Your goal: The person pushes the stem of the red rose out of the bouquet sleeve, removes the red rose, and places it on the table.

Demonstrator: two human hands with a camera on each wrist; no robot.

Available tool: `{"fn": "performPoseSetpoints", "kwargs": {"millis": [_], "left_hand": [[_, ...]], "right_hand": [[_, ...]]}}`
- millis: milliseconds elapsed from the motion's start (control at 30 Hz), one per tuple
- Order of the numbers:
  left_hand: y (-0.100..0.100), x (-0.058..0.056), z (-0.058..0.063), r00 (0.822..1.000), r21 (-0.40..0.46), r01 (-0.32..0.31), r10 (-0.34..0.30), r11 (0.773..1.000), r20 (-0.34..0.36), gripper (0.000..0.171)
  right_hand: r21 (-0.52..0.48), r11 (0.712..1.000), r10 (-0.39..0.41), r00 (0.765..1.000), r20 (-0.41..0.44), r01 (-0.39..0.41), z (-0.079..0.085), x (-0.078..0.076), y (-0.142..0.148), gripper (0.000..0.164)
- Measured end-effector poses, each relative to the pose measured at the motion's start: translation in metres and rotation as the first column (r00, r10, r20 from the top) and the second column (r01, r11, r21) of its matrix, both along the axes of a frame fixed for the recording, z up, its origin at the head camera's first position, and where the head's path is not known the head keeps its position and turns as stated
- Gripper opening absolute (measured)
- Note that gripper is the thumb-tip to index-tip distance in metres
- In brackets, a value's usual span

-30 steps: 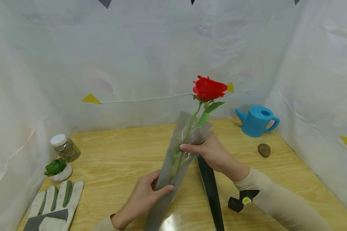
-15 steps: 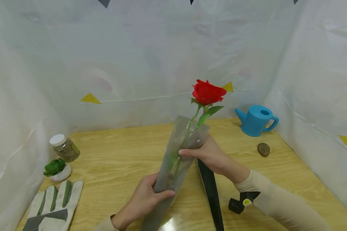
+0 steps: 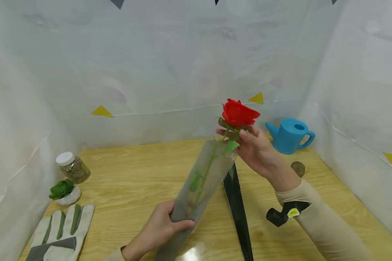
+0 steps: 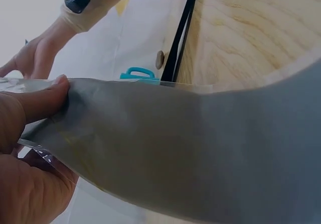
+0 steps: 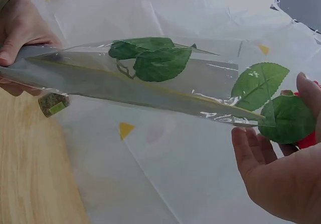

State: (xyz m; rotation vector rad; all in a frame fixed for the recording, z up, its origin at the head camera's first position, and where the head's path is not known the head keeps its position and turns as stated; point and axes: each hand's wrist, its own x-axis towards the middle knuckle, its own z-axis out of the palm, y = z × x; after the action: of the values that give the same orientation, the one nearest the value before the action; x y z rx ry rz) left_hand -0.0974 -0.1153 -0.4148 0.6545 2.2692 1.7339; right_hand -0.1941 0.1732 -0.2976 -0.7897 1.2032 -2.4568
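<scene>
A red rose (image 3: 240, 114) with green leaves stands tilted, its stem down inside a grey flower sleeve (image 3: 212, 174) with a clear front. My left hand (image 3: 160, 221) grips the sleeve low down, thumb across the front and fingers behind. The bloom and upper leaves stick out past the sleeve's mouth. Around them is my right hand (image 3: 259, 152), its fingers spread behind the stem and its thumb beside the leaves. In the right wrist view, more leaves (image 5: 163, 63) show through the clear film, and the right fingers (image 5: 246, 153) lie near the sleeve's mouth.
On the table lies a black sleeve (image 3: 238, 214), right of the grey one. A blue watering can (image 3: 289, 136) and a stone (image 3: 298, 169) are at the right. A jar (image 3: 73, 167), a potted succulent (image 3: 65, 192) and work gloves (image 3: 60, 232) are at the left.
My right hand has let go of the sleeve and moved up to the rose's head. The rose has sunk lower, with its bloom closer to the sleeve's mouth. The left hand keeps its grip.
</scene>
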Motion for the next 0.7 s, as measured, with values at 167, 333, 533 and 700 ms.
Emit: {"fn": "performPoseSetpoints", "kwargs": {"millis": [167,333,533,700], "left_hand": [[-0.001,0.001,-0.002,1.000,-0.013,0.015,-0.015,1.000,-0.021,0.038],[-0.002,0.000,-0.003,0.999,-0.048,-0.014,0.011,0.999,-0.050,0.043],[-0.006,-0.001,-0.005,0.996,-0.086,-0.027,0.019,0.996,-0.085,0.045],[-0.011,-0.001,-0.006,0.996,-0.105,-0.017,0.008,0.994,-0.091,0.045]], "right_hand": [[-0.035,0.999,0.005,0.999,0.047,-0.003,0.002,0.002,0.005,0.054],[-0.036,0.999,-0.003,0.997,0.072,0.005,0.002,0.003,0.005,0.049],[-0.023,0.999,-0.026,0.998,0.049,0.027,0.004,0.003,0.006,0.044],[-0.075,0.997,-0.026,0.999,0.031,0.029,0.007,0.003,0.014,0.042]]}}
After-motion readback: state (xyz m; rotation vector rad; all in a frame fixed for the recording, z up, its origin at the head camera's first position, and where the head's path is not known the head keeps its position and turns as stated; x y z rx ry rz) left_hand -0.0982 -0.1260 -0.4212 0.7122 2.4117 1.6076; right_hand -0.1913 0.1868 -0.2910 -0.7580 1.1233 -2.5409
